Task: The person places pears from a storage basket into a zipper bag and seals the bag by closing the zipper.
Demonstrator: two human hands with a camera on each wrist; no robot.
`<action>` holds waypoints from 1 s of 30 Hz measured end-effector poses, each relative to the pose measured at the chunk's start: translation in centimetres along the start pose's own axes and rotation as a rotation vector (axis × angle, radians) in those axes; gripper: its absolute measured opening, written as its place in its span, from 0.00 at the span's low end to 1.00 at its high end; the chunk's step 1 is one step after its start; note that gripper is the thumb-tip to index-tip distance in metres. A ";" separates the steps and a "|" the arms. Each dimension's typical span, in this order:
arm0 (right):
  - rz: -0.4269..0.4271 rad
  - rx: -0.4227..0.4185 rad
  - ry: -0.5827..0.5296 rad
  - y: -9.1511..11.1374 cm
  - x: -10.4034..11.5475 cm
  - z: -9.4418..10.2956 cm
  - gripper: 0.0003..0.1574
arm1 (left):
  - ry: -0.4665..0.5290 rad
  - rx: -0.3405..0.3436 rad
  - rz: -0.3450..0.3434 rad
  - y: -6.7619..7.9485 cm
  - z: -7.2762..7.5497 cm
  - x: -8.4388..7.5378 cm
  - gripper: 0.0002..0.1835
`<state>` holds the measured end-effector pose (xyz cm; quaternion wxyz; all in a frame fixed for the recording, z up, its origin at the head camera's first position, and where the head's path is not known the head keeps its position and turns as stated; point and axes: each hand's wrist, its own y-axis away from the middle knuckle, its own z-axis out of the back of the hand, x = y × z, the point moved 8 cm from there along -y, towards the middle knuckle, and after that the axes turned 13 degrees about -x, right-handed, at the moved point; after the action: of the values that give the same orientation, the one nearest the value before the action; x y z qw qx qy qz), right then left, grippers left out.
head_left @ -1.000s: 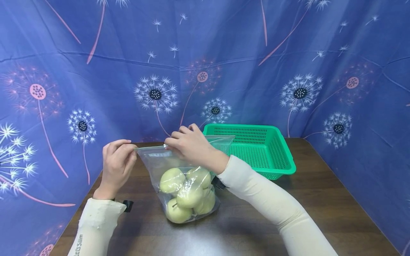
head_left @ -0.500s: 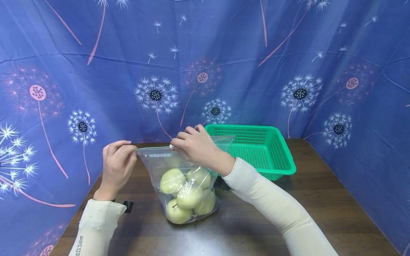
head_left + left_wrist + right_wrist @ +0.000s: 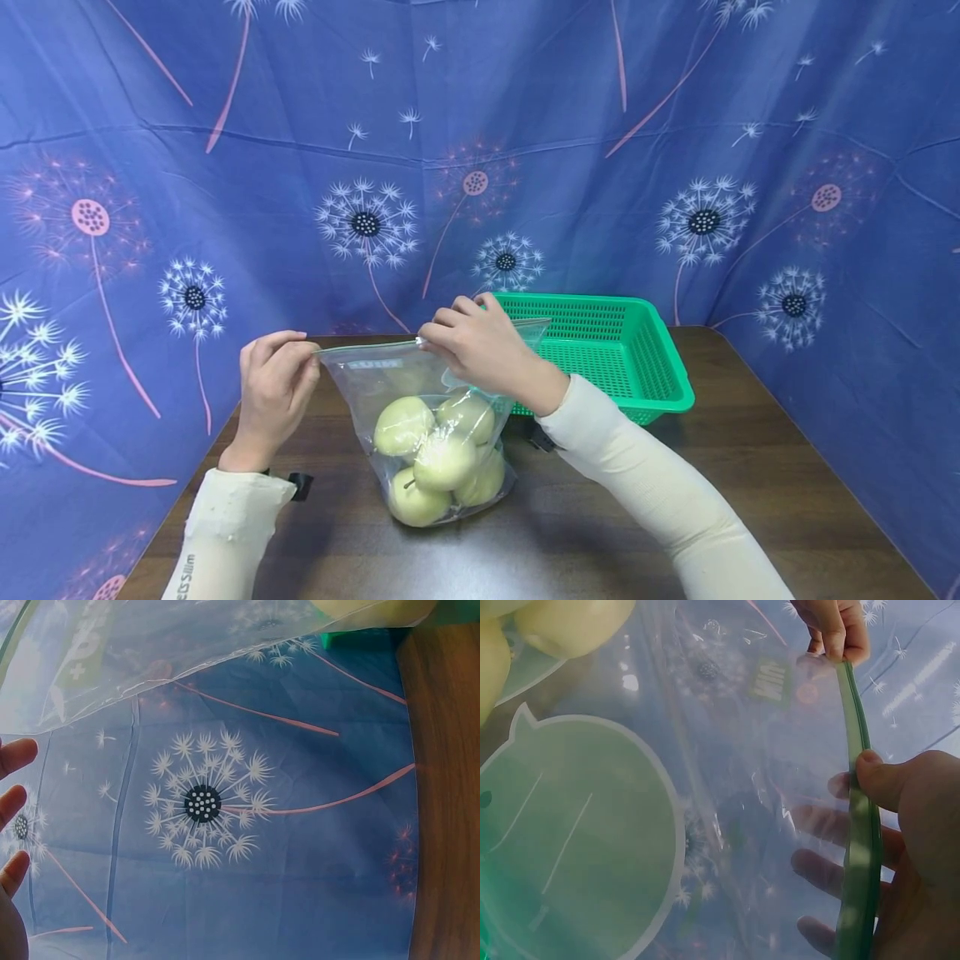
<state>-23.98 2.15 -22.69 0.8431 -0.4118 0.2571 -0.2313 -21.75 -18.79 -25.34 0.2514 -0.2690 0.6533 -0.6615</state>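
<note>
A clear zip bag point(image 3: 375, 379) with a green zip strip point(image 3: 859, 724) along its top stands on the table. Several pale green apples point(image 3: 446, 461) fill its lower part. My left hand point(image 3: 276, 385) pinches the left corner of the bag's top edge. Farther along that edge, my right hand point(image 3: 480, 348) pinches the small white zip slider between thumb and forefinger. In the right wrist view, the thumb lies on the strip and the other fingers point(image 3: 817, 874) show through the plastic behind it. The left wrist view catches only some left fingertips point(image 3: 15, 757) below the bag.
A green perforated plastic basket point(image 3: 675, 387) stands at the back right, behind the right forearm. The brown wooden table point(image 3: 720, 467) ends against a blue curtain point(image 3: 570, 192) printed with dandelions.
My right hand has slid to the right along the bag's top edge, taking the slider with it. The left hand and the apples have stayed in place.
</note>
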 end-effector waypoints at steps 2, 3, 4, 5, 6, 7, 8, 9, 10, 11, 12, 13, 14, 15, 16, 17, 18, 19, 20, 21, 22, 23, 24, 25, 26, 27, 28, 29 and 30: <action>-0.003 0.001 0.001 0.2 -0.2 0.1 0.08 | -0.001 -0.002 0.000 0.0 0.0 0.0 0.14; -0.004 -0.001 0.001 0.3 -0.3 0.1 0.08 | -0.001 -0.003 0.000 0.0 0.0 0.0 0.14; -0.007 -0.002 0.000 0.4 -0.4 0.2 0.08 | 0.000 -0.004 0.000 0.0 0.0 0.0 0.14; -0.009 -0.002 0.000 0.5 -0.4 0.2 0.08 | 0.000 -0.006 -0.001 0.0 0.0 0.0 0.13; -0.011 -0.003 -0.001 0.6 -0.5 0.3 0.08 | 0.000 -0.006 -0.001 0.0 0.0 0.0 0.13; -0.013 -0.003 0.000 0.7 -0.6 0.4 0.09 | 0.001 -0.006 -0.002 0.0 0.0 0.0 0.13; -0.015 -0.004 -0.002 0.7 -0.6 0.4 0.09 | 0.001 -0.007 -0.002 0.0 0.0 0.0 0.13; -0.017 -0.005 -0.003 0.8 -0.7 0.5 0.09 | 0.001 -0.007 -0.002 0.0 0.0 0.0 0.13; -0.019 -0.005 -0.004 0.9 -0.8 0.6 0.09 | 0.001 -0.008 -0.002 0.0 0.0 0.0 0.13; -0.021 -0.007 -0.005 1.0 -0.8 0.7 0.09 | 0.001 -0.009 -0.002 0.1 0.0 0.0 0.13; -0.023 -0.009 -0.007 1.1 -0.9 0.8 0.09 | 0.002 -0.009 -0.002 0.1 0.0 0.0 0.13; -0.025 -0.010 -0.008 1.1 -1.0 0.9 0.09 | 0.002 -0.009 -0.001 0.1 0.0 0.0 0.13; -0.028 -0.011 -0.012 1.2 -1.0 1.0 0.09 | 0.002 -0.009 0.000 0.1 0.0 0.0 0.13; -0.031 -0.012 -0.015 1.3 -1.1 1.1 0.09 | 0.002 -0.009 0.000 0.1 0.0 0.0 0.13; -0.035 -0.012 -0.018 1.4 -1.2 1.2 0.09 | 0.003 -0.010 0.000 0.1 0.0 0.0 0.13; -0.039 -0.011 -0.021 1.5 -1.3 1.3 0.09 | 0.004 -0.010 0.001 0.1 0.0 0.1 0.13; -0.044 -0.010 -0.023 1.5 -1.4 1.3 0.09 | 0.005 -0.009 0.001 0.1 0.0 0.1 0.13; -0.050 -0.008 -0.024 1.6 -1.6 1.4 0.09 | 0.005 -0.009 0.002 0.1 0.0 0.1 0.14; -0.055 -0.009 -0.025 1.7 -1.7 1.5 0.09 | 0.005 -0.009 0.003 0.1 0.0 0.1 0.14; -0.060 -0.008 -0.023 1.8 -1.9 1.5 0.09 | 0.005 -0.008 0.004 0.1 0.0 0.1 0.14; -0.065 -0.008 -0.022 1.9 -2.0 1.6 0.09 | 0.004 -0.006 0.005 0.1 0.0 0.2 0.14; -0.071 -0.008 -0.020 2.0 -2.2 1.7 0.09 | 0.004 -0.006 0.007 0.1 0.0 0.2 0.14; -0.077 -0.010 -0.021 2.0 -2.3 1.7 0.09 | 0.003 -0.007 0.007 0.1 0.0 0.2 0.14; -0.081 -0.012 -0.021 2.1 -2.4 1.8 0.08 | 0.002 -0.006 0.007 0.1 0.0 0.2 0.14; -0.085 -0.014 -0.022 2.2 -2.6 1.9 0.08 | 0.001 -0.007 0.007 0.1 0.0 0.2 0.13; -0.089 -0.015 -0.023 2.3 -2.6 2.0 0.08 | 0.001 -0.007 0.007 0.1 0.0 0.2 0.13; -0.090 -0.017 -0.023 2.3 -2.7 2.1 0.08 | 0.000 -0.007 0.008 0.1 0.0 0.2 0.13; -0.091 -0.018 -0.025 2.4 -2.8 2.2 0.08 | 0.001 -0.008 0.008 0.1 0.0 0.2 0.13; -0.092 -0.019 -0.027 2.4 -2.8 2.3 0.08 | 0.001 -0.007 0.008 0.1 0.0 0.2 0.13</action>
<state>-24.24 6.48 -22.76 0.8311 -0.4341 0.2285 -0.2619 -21.90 -18.95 -25.44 0.2526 -0.2669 0.6568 -0.6585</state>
